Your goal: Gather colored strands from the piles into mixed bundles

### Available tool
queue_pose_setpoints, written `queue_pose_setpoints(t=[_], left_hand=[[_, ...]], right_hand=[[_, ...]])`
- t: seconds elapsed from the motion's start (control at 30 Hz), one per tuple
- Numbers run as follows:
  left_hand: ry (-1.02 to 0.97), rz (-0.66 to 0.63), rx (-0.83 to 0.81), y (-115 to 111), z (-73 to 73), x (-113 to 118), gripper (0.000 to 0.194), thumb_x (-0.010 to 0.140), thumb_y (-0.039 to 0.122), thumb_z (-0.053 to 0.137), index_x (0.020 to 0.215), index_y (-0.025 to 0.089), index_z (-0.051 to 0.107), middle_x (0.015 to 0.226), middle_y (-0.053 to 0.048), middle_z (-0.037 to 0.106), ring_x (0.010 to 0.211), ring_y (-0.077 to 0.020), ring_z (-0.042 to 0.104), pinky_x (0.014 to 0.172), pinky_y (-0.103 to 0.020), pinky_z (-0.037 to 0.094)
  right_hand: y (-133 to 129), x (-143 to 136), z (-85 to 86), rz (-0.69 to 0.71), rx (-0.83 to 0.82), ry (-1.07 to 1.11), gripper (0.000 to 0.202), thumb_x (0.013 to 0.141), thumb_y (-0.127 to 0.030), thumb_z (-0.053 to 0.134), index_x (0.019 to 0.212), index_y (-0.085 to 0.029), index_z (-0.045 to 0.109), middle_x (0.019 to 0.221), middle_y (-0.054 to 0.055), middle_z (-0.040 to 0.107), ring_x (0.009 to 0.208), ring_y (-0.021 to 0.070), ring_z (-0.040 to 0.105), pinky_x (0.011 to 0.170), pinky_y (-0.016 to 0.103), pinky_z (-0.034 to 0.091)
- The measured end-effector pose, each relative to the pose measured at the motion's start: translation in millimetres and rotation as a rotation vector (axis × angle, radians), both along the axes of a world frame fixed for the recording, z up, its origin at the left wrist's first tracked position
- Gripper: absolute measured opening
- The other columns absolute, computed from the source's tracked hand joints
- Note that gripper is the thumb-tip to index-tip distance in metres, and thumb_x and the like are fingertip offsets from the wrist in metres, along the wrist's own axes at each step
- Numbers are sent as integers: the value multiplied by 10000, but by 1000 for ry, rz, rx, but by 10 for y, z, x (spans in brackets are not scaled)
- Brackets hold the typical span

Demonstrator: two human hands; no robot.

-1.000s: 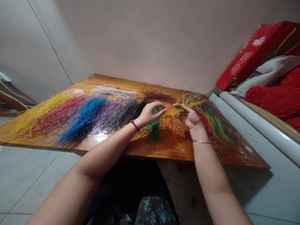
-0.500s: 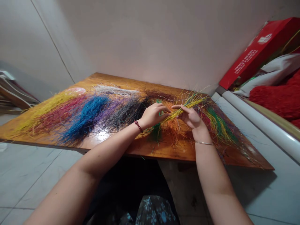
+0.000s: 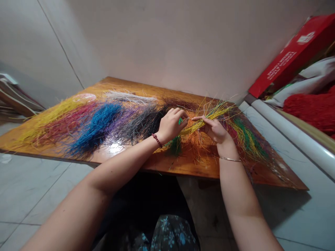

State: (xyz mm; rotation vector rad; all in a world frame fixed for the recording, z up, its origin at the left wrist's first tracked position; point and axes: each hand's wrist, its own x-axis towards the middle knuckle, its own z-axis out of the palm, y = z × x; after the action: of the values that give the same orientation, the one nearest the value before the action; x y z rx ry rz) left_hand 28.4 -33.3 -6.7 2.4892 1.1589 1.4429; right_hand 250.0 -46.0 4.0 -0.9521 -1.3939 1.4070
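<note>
My right hand (image 3: 214, 129) is closed round a bundle of thin yellow strands (image 3: 216, 112), mixed with some green. The loose ends fan out up and to the right, and the other end of the bundle points toward my left hand. My left hand (image 3: 172, 124) has its thumb and fingertips pinched together just left of the bundle. What sits in that pinch is too fine to make out. Beneath the hands lie orange strands (image 3: 195, 144) and green strands (image 3: 176, 144) on the wooden table (image 3: 157, 164).
Piles of yellow (image 3: 52, 116), blue (image 3: 96, 129) and grey-black strands (image 3: 142, 123) spread across the table's left and middle. White strands (image 3: 131, 97) lie behind. Green and yellow strands (image 3: 244, 137) lie at right. A red box (image 3: 290, 57) stands far right, by the wall.
My left hand has risen slightly from the lower end of the bundle, its fingertips now pinched together. My right hand keeps its hold on the strands. The view has shifted a little.
</note>
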Motion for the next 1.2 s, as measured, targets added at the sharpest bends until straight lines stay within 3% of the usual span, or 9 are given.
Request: queue_pose_setpoints(t=[0.37,0.57,0.9,1.2], left_hand=[[105,23,87,-7,7,-27,227,954,376,528,909,211,677,920,-56,651,913,-209,533,819,-327,421],[163,-3,143,-13,-22,-21,227,962,365,517,1010,216,681,989,-69,641,954,-210,529,797,-314,426],[224,-94,234,-39,-26,-23,239,960,393,524,956,270,729,1033,-61,620,941,-193,523,714,-287,417],[286,-76,319,-32,-14,-37,253,967,370,509,948,253,733,1047,-72,624,925,-203,520,715,-305,414]], right_hand=[[50,15,-51,-53,-4,-6,234,900,-359,628,973,-187,769,1052,76,734,658,108,671,620,218,579],[60,16,-61,-46,0,-22,269,880,-408,649,980,-194,778,1098,68,724,673,105,670,657,219,584],[80,32,-79,-37,-2,-55,284,869,-442,660,993,-216,781,1041,60,737,712,113,665,657,212,559],[77,22,-81,-47,3,-50,278,866,-433,666,982,-211,785,1119,64,719,725,115,660,666,221,570]])
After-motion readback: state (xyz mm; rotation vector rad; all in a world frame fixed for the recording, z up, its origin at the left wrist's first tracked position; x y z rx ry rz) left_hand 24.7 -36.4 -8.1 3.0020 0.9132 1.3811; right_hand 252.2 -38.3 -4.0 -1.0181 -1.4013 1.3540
